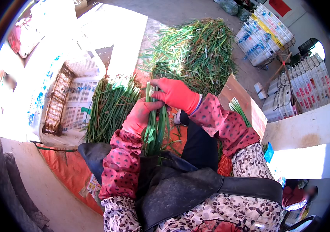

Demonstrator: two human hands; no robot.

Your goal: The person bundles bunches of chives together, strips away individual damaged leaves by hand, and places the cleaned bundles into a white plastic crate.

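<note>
An upright bunch of long green leafy stalks with pale ends [153, 136], which look like garlic chives, is in my hands above my lap. My left hand [139, 116], in a coral glove, is wrapped around the bunch below its pale ends. At the top, my right hand [179, 94], gloved alike, has its thumb and fingers at the pale ends. The fingertips of both hands nearly meet, and part of the stalks is hidden behind them. Left of my left hand stands a dense pile of the same greens [110, 107], pale ends up.
A large heap of loose greens [197, 52] lies ahead. At left is a white plastic crate [78, 98]. A wooden board [240, 95] with a few stalks [240, 110] leans at right, near stacked crates [265, 34]. Another person [294, 197] is at lower right.
</note>
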